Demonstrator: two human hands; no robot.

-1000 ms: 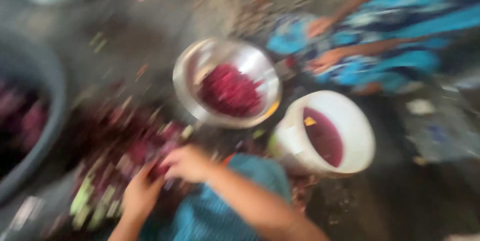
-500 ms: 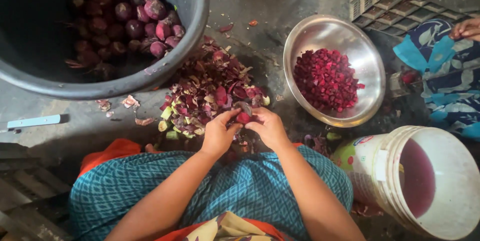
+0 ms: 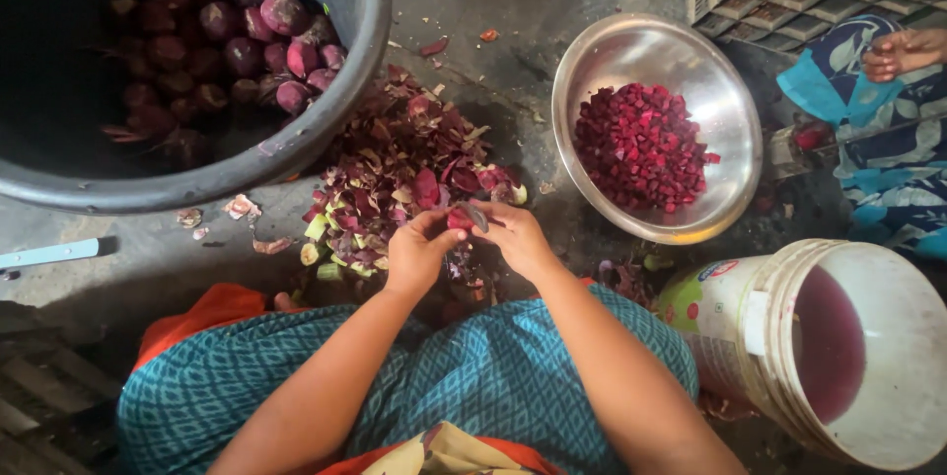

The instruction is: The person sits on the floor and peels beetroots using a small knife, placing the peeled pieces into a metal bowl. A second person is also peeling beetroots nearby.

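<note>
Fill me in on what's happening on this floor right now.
A seated person holds a small red root piece between the left hand and the right hand, over a pile of purple peelings. Whole purple roots sit in the big dark tub. Red cut pieces fill the steel bowl. A white bucket holds dark red liquid. Another person's hand shows at the upper right.

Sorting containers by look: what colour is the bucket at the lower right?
White bucket, holding dark purple-red liquid; clearest in the head view.
</note>
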